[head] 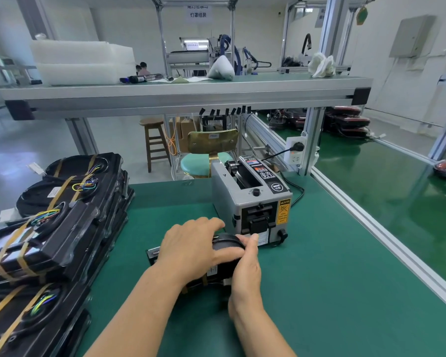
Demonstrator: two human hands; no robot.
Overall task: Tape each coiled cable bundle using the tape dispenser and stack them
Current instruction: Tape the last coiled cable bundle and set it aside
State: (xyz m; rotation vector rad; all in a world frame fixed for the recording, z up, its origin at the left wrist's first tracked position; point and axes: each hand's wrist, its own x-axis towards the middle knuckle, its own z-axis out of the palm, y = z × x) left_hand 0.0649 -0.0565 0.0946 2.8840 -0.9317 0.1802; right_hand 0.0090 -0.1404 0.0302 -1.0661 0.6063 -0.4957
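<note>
Bench surface: dark green matte mat (319, 279) covering the near worktable, bounded on the right by an aluminium rail; beyond the rail runs a glossier green belt.

Left hand (191, 247): palm down over the coiled black cable bundle (225, 244), fingers arched over its far rim, thumb laid along the top toward the right. It holds the bundle down on the mat.

Right hand (245, 274): clamped on the bundle's right side, thumb on the top rim, remaining fingers wrapped round the edge out of sight.

Bundle position: on the mat at centre, mostly hidden under both hands. A black end piece shows at the left past the left wrist. A tan band shows at its near edge.

Left of the hands: tall stack of black taped cable bundles (49, 228), each crossed by tan tape bands, with coloured wire ends visible, at the table's left edge, well apart from the hands.

Just beyond the hands: grey box-shaped electric tape dispenser (252, 202), yellow caution label on its front, outlet facing the bundle. Its black cord runs to a white wall socket (295, 150) on an aluminium post.

Farther: teal-seated chair (204, 161) and brown wooden stool (153, 143) behind the table. Overhead, a green-topped aluminium shelf (186, 96) carries white foam trays (80, 61) and a crumpled white cloth (321, 64); short black tape strips (225, 110) hang from its front edge. Pale-walled workshop with further aluminium frames behind.
</note>
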